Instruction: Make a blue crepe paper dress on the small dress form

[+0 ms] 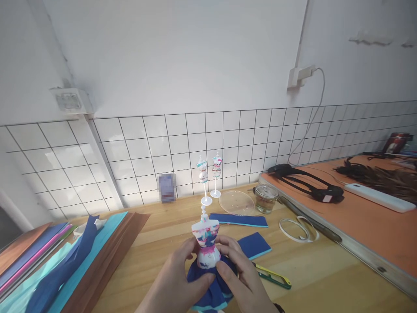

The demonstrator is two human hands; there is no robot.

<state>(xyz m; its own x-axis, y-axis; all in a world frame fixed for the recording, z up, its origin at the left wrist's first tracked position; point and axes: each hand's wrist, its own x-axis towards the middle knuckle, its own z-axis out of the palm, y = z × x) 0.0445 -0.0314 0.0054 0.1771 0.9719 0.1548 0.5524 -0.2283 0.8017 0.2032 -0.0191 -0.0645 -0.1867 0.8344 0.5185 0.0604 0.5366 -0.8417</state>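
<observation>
White wall (182, 56), tiled lower band (247, 139), wooden worktop (329, 278), orange board (374, 221).

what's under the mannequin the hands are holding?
A gathered dark blue skirt with a light blue hem hangs around its waist, pinched by the left hand and right hand. The skirt and fingers cover any stand or base of the mannequin.

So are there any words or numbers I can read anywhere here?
No, none can be read.
Blurred blue patch against the tiled wall: smeared, unreadable.
Grey box on the wall: its marks are too small to read.
Small mannequin held by the left hand and right hand: only colour splotches, no letters.
</observation>
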